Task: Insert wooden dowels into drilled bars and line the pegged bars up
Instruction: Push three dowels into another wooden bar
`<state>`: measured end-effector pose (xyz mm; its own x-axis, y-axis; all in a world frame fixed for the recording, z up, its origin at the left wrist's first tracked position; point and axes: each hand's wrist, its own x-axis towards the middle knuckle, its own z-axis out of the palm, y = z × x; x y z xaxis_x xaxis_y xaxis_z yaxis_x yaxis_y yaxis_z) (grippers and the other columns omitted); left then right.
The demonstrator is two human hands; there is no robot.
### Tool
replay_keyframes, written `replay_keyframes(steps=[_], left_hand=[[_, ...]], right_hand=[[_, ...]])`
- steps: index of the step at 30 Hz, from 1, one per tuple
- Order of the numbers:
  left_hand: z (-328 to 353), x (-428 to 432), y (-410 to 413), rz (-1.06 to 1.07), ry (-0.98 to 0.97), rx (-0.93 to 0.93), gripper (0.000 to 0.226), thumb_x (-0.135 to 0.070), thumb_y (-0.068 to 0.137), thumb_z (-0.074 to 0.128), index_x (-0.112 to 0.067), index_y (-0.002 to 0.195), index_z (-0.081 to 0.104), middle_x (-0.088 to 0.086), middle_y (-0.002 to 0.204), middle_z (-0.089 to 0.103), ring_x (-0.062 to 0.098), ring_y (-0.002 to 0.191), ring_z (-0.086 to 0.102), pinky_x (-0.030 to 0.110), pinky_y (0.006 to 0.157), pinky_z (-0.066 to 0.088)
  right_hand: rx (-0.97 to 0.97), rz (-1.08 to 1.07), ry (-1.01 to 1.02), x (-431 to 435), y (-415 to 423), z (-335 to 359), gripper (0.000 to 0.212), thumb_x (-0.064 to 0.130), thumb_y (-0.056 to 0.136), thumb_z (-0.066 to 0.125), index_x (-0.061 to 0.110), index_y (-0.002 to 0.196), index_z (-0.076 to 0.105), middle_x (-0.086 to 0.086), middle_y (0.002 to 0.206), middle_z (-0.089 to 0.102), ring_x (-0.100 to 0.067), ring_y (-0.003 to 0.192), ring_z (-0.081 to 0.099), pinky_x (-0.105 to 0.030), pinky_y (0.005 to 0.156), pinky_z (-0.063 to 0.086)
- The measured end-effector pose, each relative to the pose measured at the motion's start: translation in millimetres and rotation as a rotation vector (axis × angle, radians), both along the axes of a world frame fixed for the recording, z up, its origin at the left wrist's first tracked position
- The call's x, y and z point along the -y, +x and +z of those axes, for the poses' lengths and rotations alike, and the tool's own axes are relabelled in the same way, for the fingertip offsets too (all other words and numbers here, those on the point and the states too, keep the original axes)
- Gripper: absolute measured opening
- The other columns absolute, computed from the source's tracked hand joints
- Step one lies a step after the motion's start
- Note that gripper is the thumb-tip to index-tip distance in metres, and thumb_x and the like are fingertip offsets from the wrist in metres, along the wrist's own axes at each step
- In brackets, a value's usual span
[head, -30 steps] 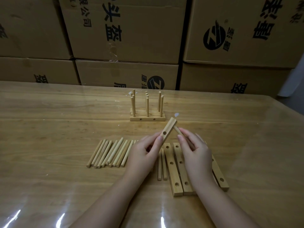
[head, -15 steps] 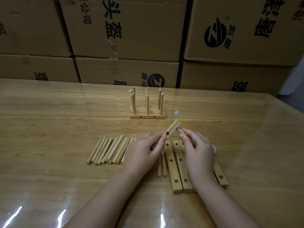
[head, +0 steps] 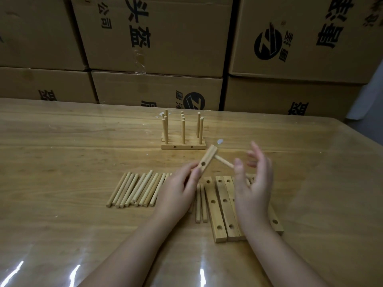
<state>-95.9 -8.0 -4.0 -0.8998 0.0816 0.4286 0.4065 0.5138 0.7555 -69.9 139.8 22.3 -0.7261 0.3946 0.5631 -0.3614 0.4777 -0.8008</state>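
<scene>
My left hand [head: 176, 193] grips a drilled wooden bar [head: 207, 160] by its lower end and holds it tilted above the table. A dowel [head: 224, 162] sticks out of the bar's upper hole toward the right. My right hand [head: 252, 187] is beside the dowel's free end, fingers straight and spread and partly blurred; its thumb is close to the dowel tip. Pegged bars [head: 183, 145] with upright dowels stand together farther back. A row of loose dowels [head: 136, 189] lies to the left. Several drilled bars [head: 221, 208] lie flat under my hands.
Two more loose dowels [head: 201, 204] lie between my left hand and the flat bars. One bar [head: 276, 221] pokes out to the right of my right wrist. Stacked cardboard boxes [head: 157, 38] stand along the wooden table's [head: 62, 162] far edge.
My right hand pinched the dowel at the bar before; its fingers are now spread and straight, and the dowel stands in the bar's hole. My left hand still holds the bar.
</scene>
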Motion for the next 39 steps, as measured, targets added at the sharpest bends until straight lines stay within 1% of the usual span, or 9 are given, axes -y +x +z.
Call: replay_keyframes(steps=[2, 5, 7, 10, 13, 16, 18, 27, 39], left_hand=[[2, 2, -3, 0.054, 0.218, 0.083, 0.028, -0.033, 0.099, 0.040, -0.026, 0.120, 0.059, -0.009, 0.083, 0.063, -0.004, 0.062, 0.057, 0.019, 0.052, 0.048], [9, 10, -6, 0.081, 0.626, 0.213, 0.027, -0.037, 0.101, 0.035, -0.026, 0.101, 0.060, -0.003, 0.075, 0.061, 0.003, 0.052, 0.056, 0.018, 0.046, 0.047], [14, 12, -8, 0.037, 0.876, 0.261, 0.033, -0.037, 0.102, 0.034, -0.019, 0.093, 0.060, -0.001, 0.065, 0.060, 0.010, 0.050, 0.056, 0.024, 0.048, 0.049], [17, 11, -13, -0.007, 1.120, 0.301, 0.034, -0.035, 0.102, 0.037, -0.012, 0.100, 0.061, 0.000, 0.059, 0.058, 0.014, 0.047, 0.056, 0.028, 0.049, 0.051], [14, 9, -14, -0.027, 1.124, 0.306, 0.035, -0.036, 0.102, 0.037, -0.008, 0.102, 0.059, 0.000, 0.056, 0.055, 0.015, 0.045, 0.055, 0.026, 0.047, 0.049], [12, 9, -15, -0.024, 1.136, 0.320, 0.035, -0.037, 0.101, 0.038, -0.008, 0.098, 0.058, 0.001, 0.055, 0.053, 0.015, 0.043, 0.051, 0.025, 0.044, 0.045], [11, 8, -16, -0.017, 1.153, 0.327, 0.035, -0.036, 0.101, 0.039, -0.008, 0.098, 0.059, 0.002, 0.055, 0.052, 0.014, 0.043, 0.049, 0.023, 0.043, 0.043], [6, 6, -17, -0.038, 1.113, 0.310, 0.035, -0.036, 0.101, 0.040, -0.008, 0.096, 0.061, 0.003, 0.056, 0.053, 0.014, 0.042, 0.050, 0.023, 0.040, 0.043], [8, 6, -17, 0.001, 1.112, 0.346, 0.036, -0.037, 0.100, 0.041, -0.009, 0.094, 0.063, 0.002, 0.056, 0.055, 0.012, 0.042, 0.051, 0.022, 0.039, 0.043]], right_hand=[[-0.090, 0.025, -0.078, -1, 2, -1, 0.039, 0.055, 0.090, 0.034, 0.061, 0.127, 0.023, 0.032, 0.117, 0.037, -0.003, 0.114, 0.043, -0.055, 0.100, 0.037], [0.146, 0.174, -0.045, 1, -2, -4, 0.032, 0.062, 0.088, 0.034, 0.064, 0.119, 0.028, 0.035, 0.107, 0.043, -0.004, 0.112, 0.046, -0.051, 0.100, 0.039], [0.331, 0.284, 0.146, 3, -7, -7, 0.029, 0.061, 0.087, 0.039, 0.056, 0.115, 0.036, 0.032, 0.101, 0.047, -0.001, 0.108, 0.048, -0.046, 0.099, 0.042], [0.399, 0.411, 0.467, 6, -9, -10, 0.030, 0.061, 0.081, 0.041, 0.051, 0.109, 0.045, 0.036, 0.096, 0.047, 0.015, 0.099, 0.044, -0.041, 0.103, 0.038], [0.403, 0.478, 0.731, 7, -10, -14, 0.050, 0.067, 0.078, 0.042, 0.044, 0.122, 0.049, 0.031, 0.117, 0.044, 0.010, 0.115, 0.034, -0.035, 0.110, 0.020], [0.467, 0.485, 0.929, 7, -13, -18, 0.079, 0.076, 0.071, 0.044, 0.042, 0.141, 0.031, 0.018, 0.149, 0.025, -0.005, 0.138, 0.014, -0.034, 0.113, 0.002], [0.509, 0.496, 0.967, 8, -16, -19, 0.084, 0.076, 0.071, 0.046, 0.041, 0.144, 0.025, 0.015, 0.155, 0.017, -0.006, 0.142, 0.005, -0.036, 0.115, -0.004], [0.428, 0.487, 0.960, 8, -17, -22, 0.053, 0.057, 0.085, 0.044, 0.043, 0.136, 0.038, 0.020, 0.146, 0.033, -0.005, 0.141, 0.010, -0.035, 0.114, -0.006], [0.381, 0.486, 0.868, 8, -16, -21, 0.016, 0.039, 0.092, 0.048, 0.040, 0.104, 0.059, 0.022, 0.125, 0.050, -0.004, 0.136, 0.022, -0.034, 0.112, 0.006]])
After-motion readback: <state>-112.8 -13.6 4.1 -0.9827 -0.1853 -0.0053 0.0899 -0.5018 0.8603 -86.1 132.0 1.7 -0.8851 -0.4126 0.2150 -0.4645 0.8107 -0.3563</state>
